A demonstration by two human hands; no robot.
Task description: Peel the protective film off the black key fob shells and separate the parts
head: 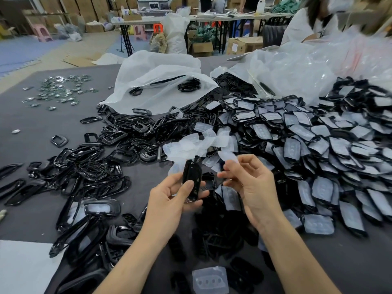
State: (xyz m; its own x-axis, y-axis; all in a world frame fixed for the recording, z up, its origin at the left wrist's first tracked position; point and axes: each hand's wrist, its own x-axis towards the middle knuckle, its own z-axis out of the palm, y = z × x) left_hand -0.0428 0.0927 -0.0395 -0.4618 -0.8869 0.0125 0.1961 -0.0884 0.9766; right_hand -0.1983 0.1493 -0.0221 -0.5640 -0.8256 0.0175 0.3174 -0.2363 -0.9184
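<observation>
The black key fob shell [192,177] is being held above the table [31,128], near the middle of the view, between the person's two hands. The left hand [169,200] is gripping it: the thumb is pressing on the shell's face and the curled fingers are wrapping behind its lower half. The shell is standing almost upright. Its long axis is running away from the person, and its far end is pointing toward a loose heap of peeled films [197,145].

Just to the right, and apart from the shell, the right hand [252,183] is hovering with its fingers curled. Its fingertips are pinching a small translucent film piece [228,156], which is sticking up and to the left.

Across the table, a sprawl of glossy black frames [95,166] is lying on the left. A white bag [161,81] is gaping open behind the frames. On the right, a large pile of film-covered shells [318,155] is spreading toward the edge. One clear moulded film [210,280] is lying between the forearms at the near edge.
</observation>
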